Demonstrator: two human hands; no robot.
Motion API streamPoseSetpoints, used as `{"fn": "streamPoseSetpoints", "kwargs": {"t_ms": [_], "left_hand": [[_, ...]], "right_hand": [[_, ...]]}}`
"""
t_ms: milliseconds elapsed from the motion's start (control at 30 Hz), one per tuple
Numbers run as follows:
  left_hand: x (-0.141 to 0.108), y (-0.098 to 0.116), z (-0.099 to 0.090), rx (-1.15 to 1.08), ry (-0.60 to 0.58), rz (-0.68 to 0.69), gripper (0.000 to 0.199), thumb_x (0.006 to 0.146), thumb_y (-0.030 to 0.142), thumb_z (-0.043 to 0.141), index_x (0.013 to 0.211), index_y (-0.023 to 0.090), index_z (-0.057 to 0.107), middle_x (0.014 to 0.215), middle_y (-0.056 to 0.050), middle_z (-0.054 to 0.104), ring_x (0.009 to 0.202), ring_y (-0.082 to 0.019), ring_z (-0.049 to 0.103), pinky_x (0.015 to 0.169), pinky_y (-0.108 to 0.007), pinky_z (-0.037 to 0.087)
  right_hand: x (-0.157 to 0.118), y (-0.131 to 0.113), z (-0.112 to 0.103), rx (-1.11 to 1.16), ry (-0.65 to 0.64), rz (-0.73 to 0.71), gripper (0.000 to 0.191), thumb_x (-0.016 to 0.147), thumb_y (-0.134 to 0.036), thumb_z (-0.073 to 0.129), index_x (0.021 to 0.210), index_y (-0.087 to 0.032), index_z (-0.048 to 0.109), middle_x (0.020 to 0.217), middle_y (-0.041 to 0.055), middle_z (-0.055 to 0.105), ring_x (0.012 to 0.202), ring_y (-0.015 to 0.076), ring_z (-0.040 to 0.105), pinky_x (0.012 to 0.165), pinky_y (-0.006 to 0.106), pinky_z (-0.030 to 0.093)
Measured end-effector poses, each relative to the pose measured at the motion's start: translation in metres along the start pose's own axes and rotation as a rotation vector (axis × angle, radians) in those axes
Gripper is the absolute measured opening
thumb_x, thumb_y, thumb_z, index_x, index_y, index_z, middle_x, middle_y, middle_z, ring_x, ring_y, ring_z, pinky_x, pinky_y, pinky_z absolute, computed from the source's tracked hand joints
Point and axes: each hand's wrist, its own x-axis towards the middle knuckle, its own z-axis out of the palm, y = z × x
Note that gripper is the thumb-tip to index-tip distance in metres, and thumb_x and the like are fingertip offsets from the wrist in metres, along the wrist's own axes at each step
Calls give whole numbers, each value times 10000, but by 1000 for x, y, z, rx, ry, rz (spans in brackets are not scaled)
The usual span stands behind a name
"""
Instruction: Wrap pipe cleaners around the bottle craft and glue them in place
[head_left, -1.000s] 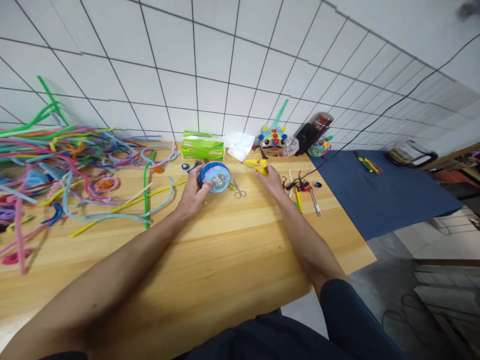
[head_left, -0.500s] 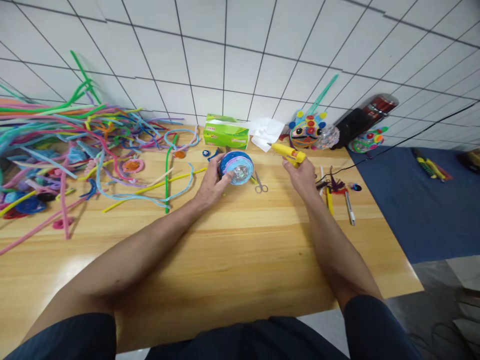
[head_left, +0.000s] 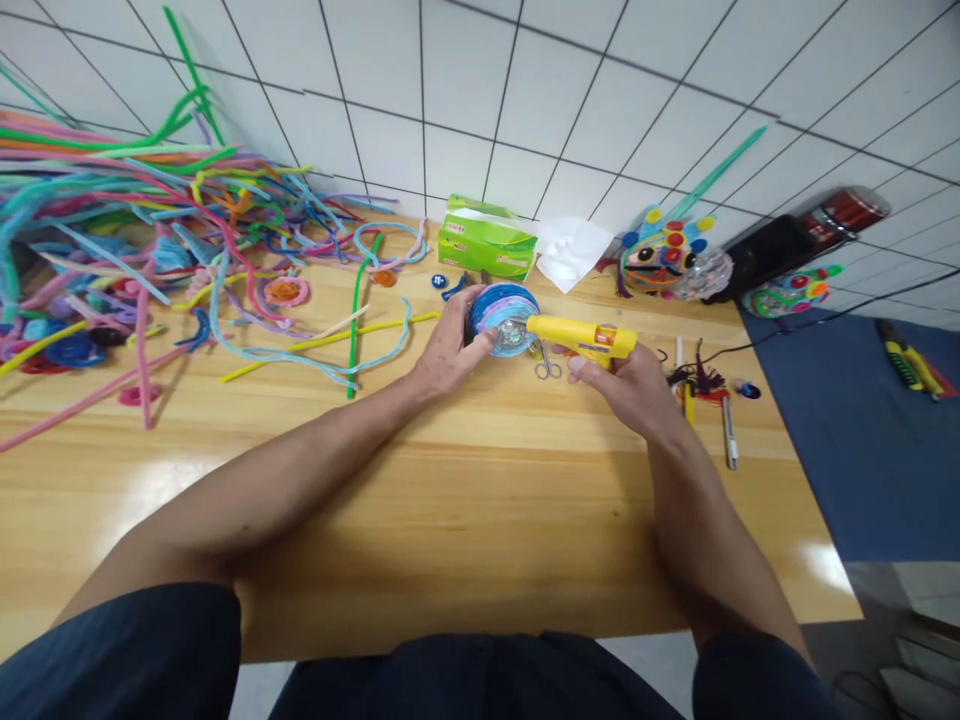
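Observation:
My left hand (head_left: 454,350) is closed around the left side of a round object wrapped in blue, lilac and light-blue pipe cleaners (head_left: 506,301), with a clear, shiny middle. My right hand (head_left: 619,385) grips a yellow glue gun (head_left: 581,334) by its handle. Its nozzle points left and is at the right edge of the wrapped object; whether it touches I cannot tell. Just beneath the nozzle, a pair of scissors (head_left: 548,370) lies on the wooden table (head_left: 450,520).
Many coloured pipe cleaners (head_left: 112,200) are heaped at the left. Behind my hands stand a green tissue box (head_left: 486,240) and a white tissue (head_left: 570,250). Decorated crafts (head_left: 660,255), a dark flask (head_left: 802,235), a pen (head_left: 729,432) and a black cord (head_left: 847,322) are at the right.
My right hand has turned the glue gun level and brought its nozzle to the wrapped object. My left hand still holds that object. The whole view has shifted and tilted slightly.

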Motion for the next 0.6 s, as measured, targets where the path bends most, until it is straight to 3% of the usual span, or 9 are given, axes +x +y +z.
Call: {"fn": "streamPoseSetpoints", "kwargs": {"t_ms": [267, 600], "left_hand": [[2, -3, 2, 2, 7, 30, 850, 1106, 804, 766, 1713, 257, 535, 1784, -218, 639, 1700, -440, 624, 1494, -676, 482], [1, 1, 0, 9, -3, 41, 812, 1113, 747, 767, 1721, 263, 530, 1796, -203, 643, 1724, -436, 613, 1497, -671, 488]], "right_hand": [[1, 1, 3, -50, 20, -44, 468, 1031, -688, 888, 1208, -260, 954, 1204, 70, 971, 988, 289, 864, 891, 451, 734], [0, 3, 8, -41, 11, -22, 490, 1024, -700, 889, 1231, -260, 950, 1195, 76, 977, 1018, 310, 890, 857, 446, 736]]}}
